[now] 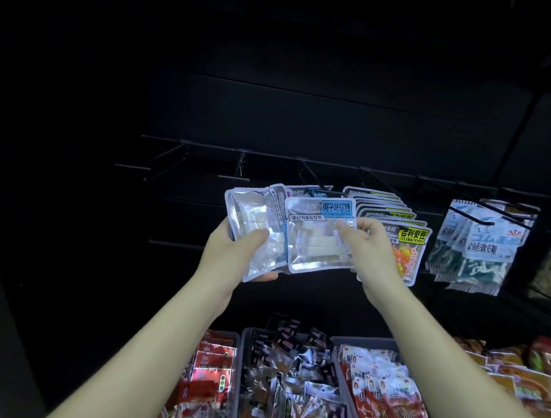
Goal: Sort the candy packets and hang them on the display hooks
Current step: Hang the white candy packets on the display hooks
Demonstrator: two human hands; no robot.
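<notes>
My left hand (232, 251) grips a small stack of clear silver candy packets (254, 217) with white pieces inside, held up before the dark display wall. My right hand (372, 248) pinches the right edge of one blue-labelled packet (317, 238) of the same kind, thumb on its front. Behind that packet a hook (315, 179) carries more blue-labelled packets. To the right, a row of yellow-labelled jelly bean packets (397, 217) hangs on its own hook, partly behind my right hand.
Bare black hooks (166, 162) stick out of the wall at left. White and green packets (480, 242) hang further right. Below, grey bins (347, 377) hold red, black and orange snack packets; more lie loose at right (517, 372).
</notes>
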